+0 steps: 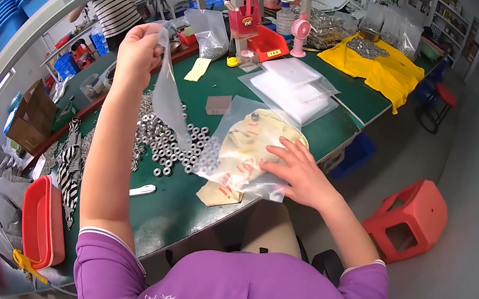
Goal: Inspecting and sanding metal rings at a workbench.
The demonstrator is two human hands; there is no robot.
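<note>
My left hand (pixel 139 49) is raised over the table's left part, its fingers closed on the top of a clear plastic bag (pixel 167 96) that hangs down limp. The bag's lower end reaches the small silver metal rings (pixel 167 147) spread on the green table (pixel 168 217). Fingers spread, my right hand (pixel 308 175) lies on another clear plastic bag (pixel 234 114) with red print. Beneath this second bag is a cream cloth (pixel 215 197), which sticks out at the table's front edge. Some rings show through the bag's left side.
Flat clear bags (pixel 293 92) are stacked farther back, near a pink fan (pixel 300 33) and a yellow cloth (pixel 368 63) bearing small metal parts. A white-handled tool (pixel 142 190) lies in front. Red basin (pixel 43 221) at left; red stool (pixel 408 219) at right. Other people stand behind.
</note>
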